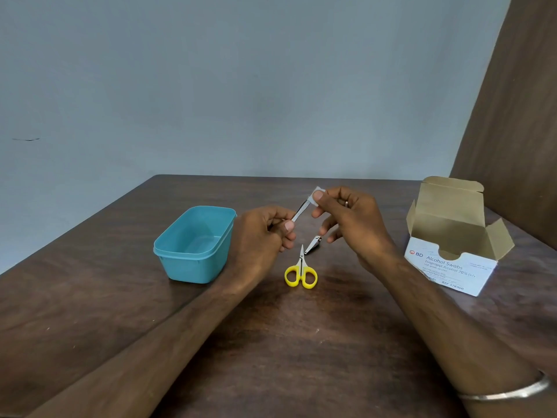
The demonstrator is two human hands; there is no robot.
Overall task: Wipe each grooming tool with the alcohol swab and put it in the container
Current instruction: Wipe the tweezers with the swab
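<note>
My left hand [265,233] grips the lower end of a slim metal grooming tool [300,211] that points up and to the right. At its upper tip, my right hand [346,218] pinches a small white alcohol swab [316,197] against the metal. Below the hands, small scissors with yellow handles [300,271] lie on the table, blades pointing away from me. A silver nail clipper [313,245] lies just behind them, partly hidden by my right fingers. The teal plastic container [193,251] stands open to the left of my left hand, with nothing visible inside.
An opened white cardboard box of alcohol swabs [452,260] stands at the right on the dark wooden table [301,327], flaps up. A brown panel [518,116] rises behind it. A pale blue wall lies beyond the table's far edge.
</note>
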